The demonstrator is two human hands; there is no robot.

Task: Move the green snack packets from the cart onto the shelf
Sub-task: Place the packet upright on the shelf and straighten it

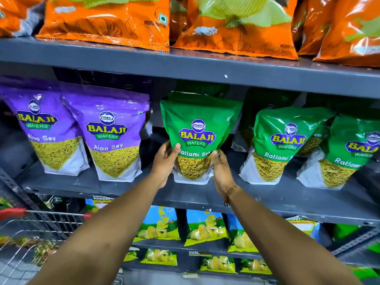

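Observation:
A green Ratlami Sev packet (pixel 197 128) stands upright on the grey middle shelf (pixel 267 194), its white base on the shelf board. My left hand (pixel 165 159) grips its lower left edge and my right hand (pixel 221 167) grips its lower right edge. Two more green packets (pixel 281 138) (pixel 349 149) stand to its right, with others half hidden behind them. The wire cart (pixel 30 243) is at the lower left; what lies in it is blurred.
Two purple Aloo Sev packets (pixel 111 132) stand left of the held packet, with a gap between. Orange wafer bags (pixel 107 23) fill the shelf above. Blue and green chip bags (pixel 203 227) line the shelves below. A slotted metal upright (pixel 12 186) rises beside the cart.

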